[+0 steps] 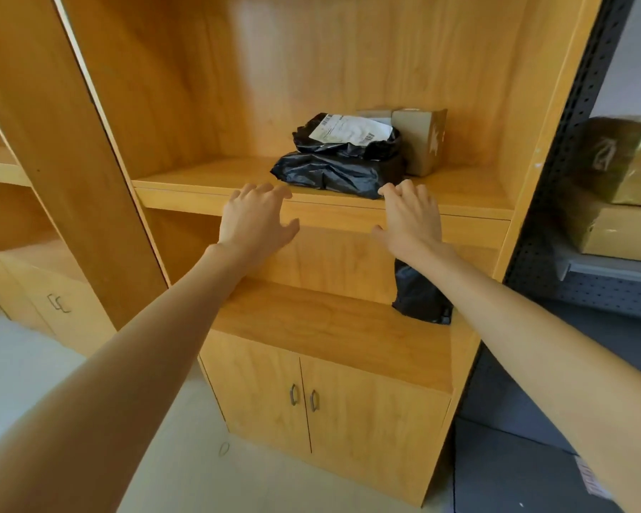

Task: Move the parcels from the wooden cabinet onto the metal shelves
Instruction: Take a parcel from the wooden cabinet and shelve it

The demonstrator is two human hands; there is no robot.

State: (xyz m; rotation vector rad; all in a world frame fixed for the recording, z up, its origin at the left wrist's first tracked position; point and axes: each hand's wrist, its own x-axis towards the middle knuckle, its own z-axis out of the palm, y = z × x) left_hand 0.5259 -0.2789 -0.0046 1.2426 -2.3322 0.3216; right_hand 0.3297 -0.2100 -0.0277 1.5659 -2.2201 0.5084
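Head view from my end, so going big to small. Wooden cabinet (pixel 348 87) fills most of it and I'll place everything off that. Just to its right stand the metal shelves (pixel 541 231), with tan taped boxes (pixel 622 187) already sitting on them, so my guess is part of the job is done.

On the cabinet's upper open shelf, right of centre, sit two black bagged parcels (pixel 343 162) stacked one on the other, the top one label-up, touching a small brown box (pixel 424 142) behind them on the right. One more black bag (pixel 419 294) leans upright in the right rear corner of the cabinet's lower shelf, half hidden by my arm.

Left hand (pixel 254 220) and right hand (pixel 411 216) are both up at the upper shelf's front edge, either side of the stack. Each grip is spread, fingers loose, holding nothing. Reads to me like lining up to scoop the whole stack from both ends, since floppy bags sag if grabbed one-handed.
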